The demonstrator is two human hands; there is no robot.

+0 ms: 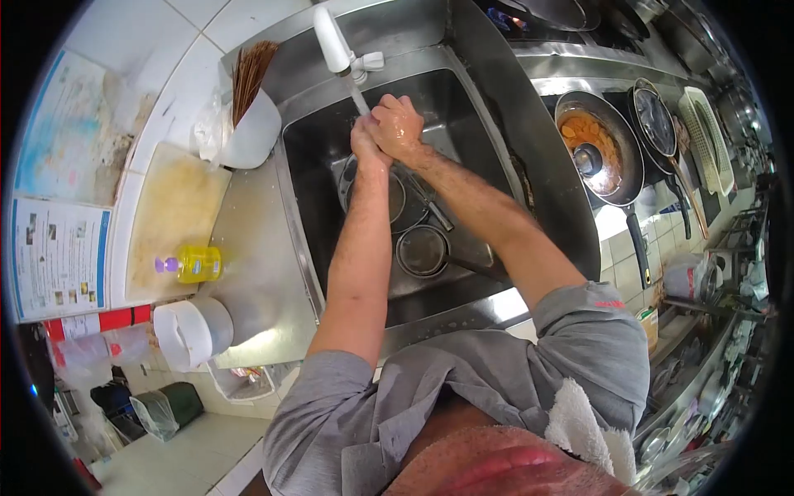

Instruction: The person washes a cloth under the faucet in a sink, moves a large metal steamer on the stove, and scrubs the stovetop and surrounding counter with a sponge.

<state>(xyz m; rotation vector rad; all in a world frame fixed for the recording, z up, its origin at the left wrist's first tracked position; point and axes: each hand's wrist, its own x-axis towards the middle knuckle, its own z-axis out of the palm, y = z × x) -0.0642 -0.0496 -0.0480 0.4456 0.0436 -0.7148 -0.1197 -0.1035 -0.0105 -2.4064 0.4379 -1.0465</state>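
My left hand point(369, 142) and my right hand point(399, 126) are pressed together over the dark sink point(310, 165), wet and shiny. Water from the white tap point(332, 41) runs down onto them. The right hand lies over the left with its fingers curled round it. Most of my left fingers are hidden beneath. Below the hands, in the basin, are a round pan or lid point(405, 217) partly covered by my left forearm, and a small round strainer or pan point(422, 251) with a dark handle. I see no tool in either hand.
Left of the sink stand a white container point(255, 132) holding thin brown sticks, a cutting board point(174, 215), a yellow soap bottle point(200, 264) and a white tub point(194, 332). To the right, a frying pan point(633, 178) holds orange food and a ladle point(588, 159). A stove flame point(504, 18) burns behind.
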